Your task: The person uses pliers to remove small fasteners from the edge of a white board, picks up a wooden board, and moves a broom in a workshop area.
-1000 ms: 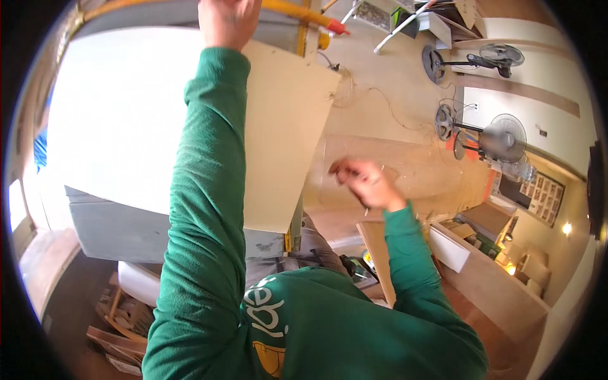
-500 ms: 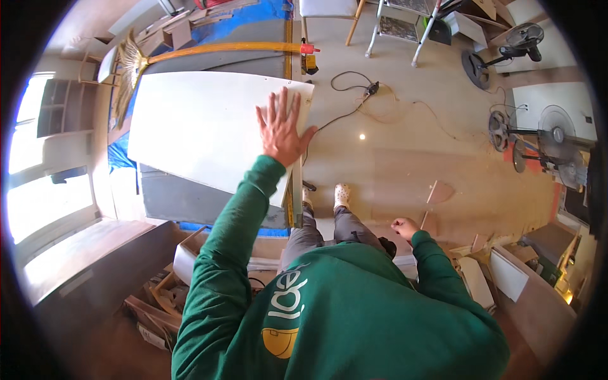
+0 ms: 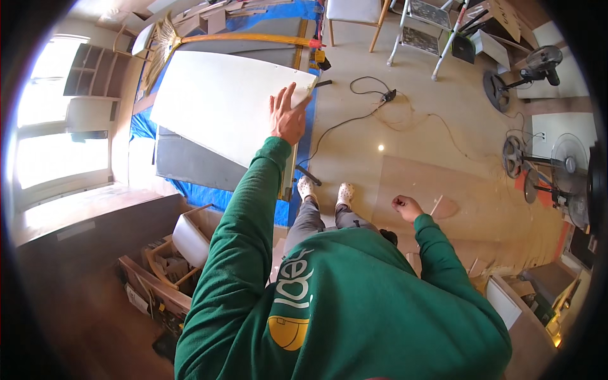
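A large white panel (image 3: pixel 218 101) with one curved edge lies on a dark grey surface (image 3: pixel 193 161) to my left. My left hand (image 3: pixel 290 117) rests on its right end near the corner, fingers apart and slightly bent, thumb side by the edge. Whether the fingertips grip the panel is not visible. Past the panel's far side lies a long gold-coloured piece (image 3: pixel 244 38) with a fan-shaped end and a red tip. My right hand (image 3: pixel 406 208) hangs over the floor at my right side, touching nothing around it. Its fingers are curled together, hiding anything inside.
A black cable (image 3: pixel 342 123) runs over the floor. Ahead are a chair (image 3: pixel 353 9) and a step ladder (image 3: pixel 423 35). Standing fans (image 3: pixel 567 161) line the right side. Wood offcuts (image 3: pixel 443 207) lie near my right hand. Blue sheeting (image 3: pixel 206 193) edges the work surface.
My view has shifted, and both shoes now show fully beside the work surface. My left hand has gone from flat to more bent fingers on the panel. My right hand has moved forward.
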The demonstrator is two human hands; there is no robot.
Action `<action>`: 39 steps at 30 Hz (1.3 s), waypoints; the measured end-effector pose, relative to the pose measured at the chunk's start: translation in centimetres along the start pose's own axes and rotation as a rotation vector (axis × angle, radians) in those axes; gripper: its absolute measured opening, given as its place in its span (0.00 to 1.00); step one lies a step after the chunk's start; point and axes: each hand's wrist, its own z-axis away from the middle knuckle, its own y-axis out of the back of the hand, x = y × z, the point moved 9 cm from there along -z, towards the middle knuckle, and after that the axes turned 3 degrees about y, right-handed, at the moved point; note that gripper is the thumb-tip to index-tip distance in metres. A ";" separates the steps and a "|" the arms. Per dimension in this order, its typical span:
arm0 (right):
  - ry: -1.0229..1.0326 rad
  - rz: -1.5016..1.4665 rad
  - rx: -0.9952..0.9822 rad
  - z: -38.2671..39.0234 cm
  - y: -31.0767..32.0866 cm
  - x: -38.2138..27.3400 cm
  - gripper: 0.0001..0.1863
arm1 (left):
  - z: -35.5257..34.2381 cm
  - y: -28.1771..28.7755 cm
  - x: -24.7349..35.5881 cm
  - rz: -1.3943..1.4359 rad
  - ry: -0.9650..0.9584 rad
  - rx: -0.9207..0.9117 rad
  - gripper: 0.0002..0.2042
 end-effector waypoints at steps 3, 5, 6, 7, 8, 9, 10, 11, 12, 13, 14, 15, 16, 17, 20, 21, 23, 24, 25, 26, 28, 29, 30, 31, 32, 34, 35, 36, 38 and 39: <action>-0.036 -0.073 -0.023 1.0 -0.3 3.0 0.07 | -0.8 0.3 0.3 0.042 0.127 -0.001 0.41; -0.071 -0.072 -0.034 1.9 -0.8 4.8 0.07 | -1.1 0.3 0.9 -0.023 0.172 -0.032 0.43; -0.089 -0.073 -0.039 2.3 -1.0 5.7 0.07 | -1.4 0.3 1.1 -0.055 0.193 -0.048 0.44; -0.099 -0.072 -0.046 2.8 -1.2 6.2 0.07 | -1.4 0.4 1.2 -0.089 0.190 -0.048 0.44; -0.110 -0.071 -0.052 3.2 -1.3 6.8 0.07 | -1.4 0.5 1.4 -0.122 0.186 -0.047 0.44; -0.121 -0.069 -0.056 3.6 -1.5 7.3 0.07 | -1.5 0.5 1.6 -0.154 0.180 -0.047 0.44; -0.130 -0.054 -0.055 4.1 -1.5 7.6 0.07 | -1.5 0.5 1.7 -0.142 0.163 -0.038 0.44; -0.141 -0.038 -0.053 4.7 -1.4 7.9 0.08 | -1.6 0.5 1.8 -0.128 0.146 -0.029 0.44; -0.151 -0.022 -0.050 5.1 -1.2 8.3 0.08 | -1.6 0.4 1.9 -0.113 0.128 -0.019 0.43; -0.169 -0.036 -0.065 5.2 -1.3 7.8 0.08 | -1.6 0.7 1.8 -0.067 0.111 0.017 0.42; -0.187 -0.049 -0.079 5.2 -1.3 7.4 0.08 | -1.5 0.6 1.4 -0.053 0.125 0.018 0.41; -0.205 -0.062 -0.094 5.2 -1.4 7.0 0.09 | -1.3 0.5 1.0 -0.039 0.139 0.020 0.40; -0.200 -0.052 -0.087 5.1 -1.1 6.5 0.08 | -1.2 0.2 0.8 -0.021 0.151 0.023 0.39; -0.194 -0.043 -0.081 4.9 -0.8 6.0 0.08 | -1.1 0.0 0.5 -0.020 0.157 0.037 0.39; -0.144 -0.054 -0.051 3.9 -0.1 5.5 0.08 | -1.2 -0.1 0.5 -0.008 0.154 0.064 0.37; -0.122 -0.064 -0.040 3.5 0.1 5.5 0.08 | -1.3 -0.1 0.6 -0.002 0.146 0.063 0.38; -0.099 -0.080 -0.037 2.7 0.0 5.3 0.07 | -1.4 0.1 1.0 -0.014 0.143 0.044 0.38; -0.088 -0.088 -0.034 2.4 0.0 5.3 0.07 | -1.6 0.1 1.2 -0.030 0.150 0.028 0.39; -0.080 -0.079 -0.041 2.1 -0.2 4.7 0.07 | -1.6 0.1 1.2 -0.050 0.161 0.012 0.39; -0.074 -0.069 -0.047 1.9 -0.4 4.1 0.07 | -1.6 0.2 1.3 -0.057 0.169 0.015 0.39; -0.054 -0.068 -0.051 1.8 -0.9 3.3 0.06 | -1.5 0.3 1.2 -0.068 0.185 0.022 0.39; -0.040 -0.077 -0.049 1.8 -1.0 3.1 0.06 | -1.4 0.5 1.3 -0.057 0.172 0.040 0.38; -0.028 -0.086 -0.048 1.8 -1.1 2.9 0.05 | -1.4 0.6 1.3 -0.046 0.159 0.057 0.37; -0.035 -0.076 -0.058 1.8 -1.2 3.1 0.06 | -1.3 0.7 1.3 -0.035 0.145 0.075 0.36; -0.042 -0.066 -0.068 1.8 -1.3 3.3 0.07 | -1.3 0.6 1.3 -0.031 0.127 0.084 0.35; -0.065 -0.054 -0.079 1.9 -1.6 4.1 0.08 | -1.1 0.6 1.2 -0.024 0.090 0.107 0.32; -0.081 -0.051 -0.080 1.9 -1.5 4.7 0.08 | -1.0 0.7 1.1 0.001 0.076 0.136 0.30; -0.096 -0.049 -0.079 1.8 -1.5 5.2 0.08 | -0.9 0.8 1.0 0.026 0.062 0.165 0.29; -0.098 -0.052 -0.081 2.1 -1.5 5.5 0.08 | -0.7 0.8 1.3 0.033 0.053 0.165 0.28; -0.099 -0.053 -0.081 2.3 -1.5 5.5 0.08 | -0.5 0.6 1.3 0.011 0.060 0.141 0.29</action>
